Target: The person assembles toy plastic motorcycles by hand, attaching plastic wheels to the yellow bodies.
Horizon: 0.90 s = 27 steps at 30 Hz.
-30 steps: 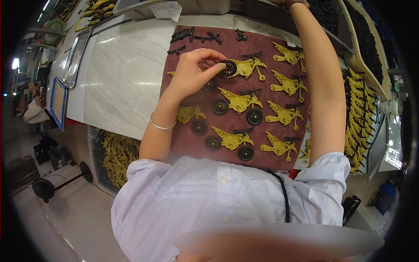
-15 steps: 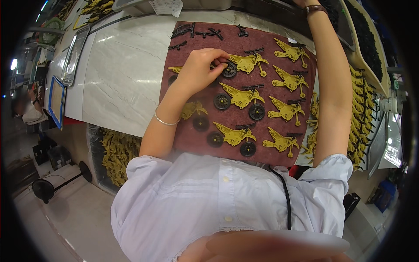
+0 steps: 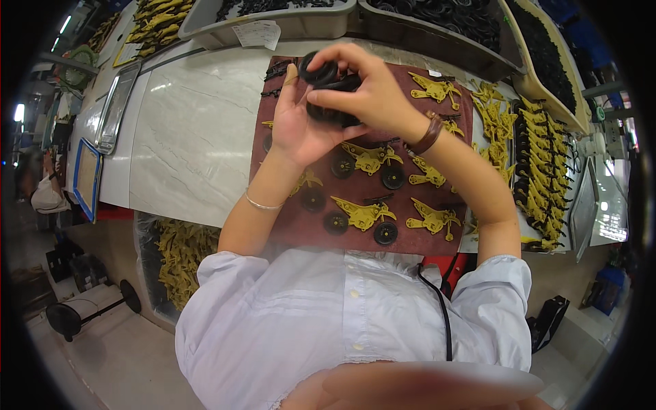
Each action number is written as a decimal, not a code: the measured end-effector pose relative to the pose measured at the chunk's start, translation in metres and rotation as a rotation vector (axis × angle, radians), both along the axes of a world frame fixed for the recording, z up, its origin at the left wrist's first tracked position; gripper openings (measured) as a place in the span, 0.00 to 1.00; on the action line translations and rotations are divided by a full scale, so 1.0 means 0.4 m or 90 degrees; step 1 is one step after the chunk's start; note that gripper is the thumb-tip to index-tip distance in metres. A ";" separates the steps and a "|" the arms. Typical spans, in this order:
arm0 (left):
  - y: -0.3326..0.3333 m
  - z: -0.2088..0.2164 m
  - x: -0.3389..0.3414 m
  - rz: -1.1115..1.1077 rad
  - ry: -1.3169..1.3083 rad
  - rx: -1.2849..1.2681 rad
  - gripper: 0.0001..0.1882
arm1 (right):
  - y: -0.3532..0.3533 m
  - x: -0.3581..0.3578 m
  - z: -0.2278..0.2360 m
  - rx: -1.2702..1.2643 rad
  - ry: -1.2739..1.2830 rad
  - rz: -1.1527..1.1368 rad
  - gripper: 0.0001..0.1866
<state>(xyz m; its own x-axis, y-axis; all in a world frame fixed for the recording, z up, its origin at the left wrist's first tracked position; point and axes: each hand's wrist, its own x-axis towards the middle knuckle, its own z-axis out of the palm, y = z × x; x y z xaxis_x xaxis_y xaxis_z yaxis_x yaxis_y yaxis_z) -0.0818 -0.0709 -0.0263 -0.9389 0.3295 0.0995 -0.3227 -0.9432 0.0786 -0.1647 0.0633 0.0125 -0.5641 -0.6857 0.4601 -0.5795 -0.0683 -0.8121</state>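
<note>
Above the far part of the maroon cloth (image 3: pixel 280 225), my two hands meet around several black toy wheels (image 3: pixel 331 102). My right hand (image 3: pixel 379 92) curls its fingers and thumb over them from the right. From below, my left hand (image 3: pixel 301 130) cups the same wheels, one finger stretched up at their left side; its other fingers are mostly hidden. Beneath lie yellow toy motorbike body parts (image 3: pixel 365 214) in rows, some with black wheels (image 3: pixel 385 233) beside them. Small black parts (image 3: pixel 277 70) lie at the cloth's far left corner, partly covered by my left hand.
Grey bins (image 3: pixel 301 24) of black parts line the far edge, with a cream tray (image 3: pixel 577 113) at the right. Yellow parts (image 3: pixel 543 171) are piled right of the cloth. A blue-rimmed tray (image 3: pixel 89 179) and a metal tray (image 3: pixel 117 102) sit left of the white tabletop (image 3: pixel 184 130).
My right hand has come back from the far bin with black wheels. My left hand has left the wheel on the cloth and moved up to meet it, turning palm up.
</note>
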 end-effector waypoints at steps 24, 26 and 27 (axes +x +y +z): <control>0.001 -0.009 0.016 0.051 -0.092 -0.135 0.23 | 0.039 0.063 -0.004 0.001 0.141 -0.101 0.16; 0.001 -0.003 0.016 0.061 -0.123 -0.159 0.22 | 0.044 0.045 -0.003 -0.008 0.122 -0.101 0.15; -0.005 -0.012 0.014 0.050 -0.126 -0.140 0.21 | 0.051 0.043 0.007 0.011 0.051 -0.086 0.15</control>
<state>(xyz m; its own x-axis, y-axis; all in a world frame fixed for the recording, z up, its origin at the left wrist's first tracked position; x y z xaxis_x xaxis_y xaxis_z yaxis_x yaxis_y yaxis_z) -0.0762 -0.0728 -0.0310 -0.9565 0.2480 -0.1536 -0.2784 -0.9333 0.2268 -0.1474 0.0839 0.0154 -0.6133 -0.6144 0.4964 -0.6456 0.0278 -0.7632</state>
